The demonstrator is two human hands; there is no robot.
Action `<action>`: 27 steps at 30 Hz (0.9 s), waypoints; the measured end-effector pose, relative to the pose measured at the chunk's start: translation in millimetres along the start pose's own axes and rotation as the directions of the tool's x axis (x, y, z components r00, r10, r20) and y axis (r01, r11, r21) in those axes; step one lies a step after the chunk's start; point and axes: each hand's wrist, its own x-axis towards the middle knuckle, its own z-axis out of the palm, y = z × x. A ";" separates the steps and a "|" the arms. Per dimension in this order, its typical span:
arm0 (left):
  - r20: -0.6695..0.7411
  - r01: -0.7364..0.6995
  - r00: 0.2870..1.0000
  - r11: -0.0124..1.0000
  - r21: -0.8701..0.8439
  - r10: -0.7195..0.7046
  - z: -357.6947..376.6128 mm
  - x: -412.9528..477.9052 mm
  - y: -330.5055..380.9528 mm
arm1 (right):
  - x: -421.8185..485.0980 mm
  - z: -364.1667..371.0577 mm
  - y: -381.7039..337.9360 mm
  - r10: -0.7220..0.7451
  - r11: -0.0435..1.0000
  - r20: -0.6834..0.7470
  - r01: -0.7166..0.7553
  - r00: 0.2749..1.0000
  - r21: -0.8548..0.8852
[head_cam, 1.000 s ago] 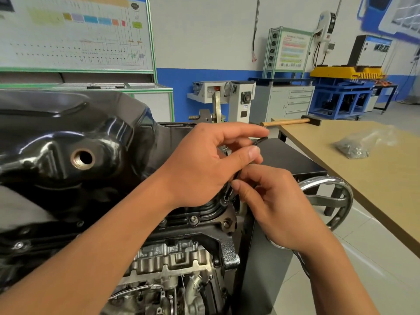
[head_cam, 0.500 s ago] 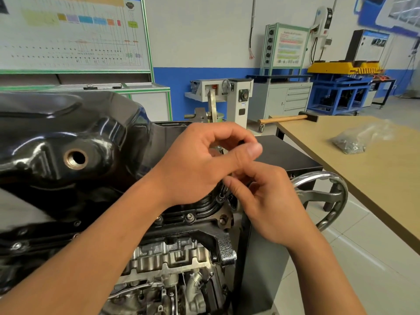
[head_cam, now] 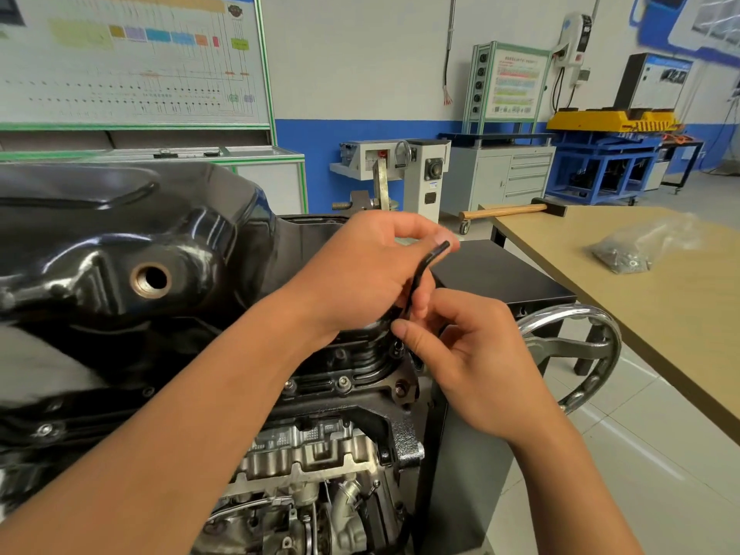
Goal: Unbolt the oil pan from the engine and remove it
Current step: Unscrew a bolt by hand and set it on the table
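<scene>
The glossy black oil pan (head_cam: 120, 242) sits on top of the upturned engine (head_cam: 320, 454), its brass drain hole (head_cam: 151, 279) facing me. My left hand (head_cam: 360, 274) holds the bent top of a black L-shaped hex key (head_cam: 420, 274) between thumb and fingers. The key's shaft runs down to a bolt at the pan's right-hand flange corner. My right hand (head_cam: 472, 354) pinches the lower shaft just above that bolt. More flange bolts (head_cam: 343, 381) show along the pan's near edge.
The engine stand's chrome handwheel (head_cam: 576, 354) is right of my hands, beside a black box (head_cam: 500, 274). A wooden table (head_cam: 660, 298) on the right carries a plastic bag of hardware (head_cam: 632, 250) and a hammer (head_cam: 516, 209). Cabinets and benches line the far wall.
My left hand has swung the key's bent end up and round, so it now sticks out beside the thumb. The right hand stayed at the lower shaft. The view shifted slightly.
</scene>
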 end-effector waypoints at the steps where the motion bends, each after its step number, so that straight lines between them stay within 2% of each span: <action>1: 0.000 0.003 1.000 1.000 0.013 -0.003 1.4 0.3 0.4 | 0.1 0.4 -0.1 -0.003 1.000 0.000 0.003 1.000 0.001; 4: 0.004 -0.005 1.000 1.000 -0.025 0.005 -1.2 -2.7 1.2 | -0.6 0.4 0.3 -0.007 1.000 -0.017 0.006 1.000 -0.020; 7: 0.063 -0.073 0.995 0.994 -0.080 0.078 -6.9 -8.3 0.4 | -1.2 -1.8 1.4 0.007 1.000 -0.034 -0.008 0.999 -0.024; 12: 0.128 -0.128 0.982 0.987 -0.102 0.141 -8.2 -10.4 -0.7 | -2.9 -3.5 -0.4 0.011 0.999 0.015 -0.011 1.000 -0.030; 16: 0.036 -0.156 0.986 0.972 -0.174 0.164 -6.2 -11.3 -0.3 | -4.4 -4.3 -0.8 0.035 0.999 0.008 -0.035 0.999 -0.032; 21: -0.043 -0.223 0.972 0.968 0.116 0.229 4.3 -8.8 -8.5 | -4.6 3.0 -4.6 0.036 0.989 -0.216 -0.004 0.976 0.146; 27: 0.109 -0.164 0.984 0.966 0.202 0.144 -8.8 -10.9 -3.9 | -4.0 3.8 -5.9 0.055 0.986 -0.154 -0.029 0.987 0.165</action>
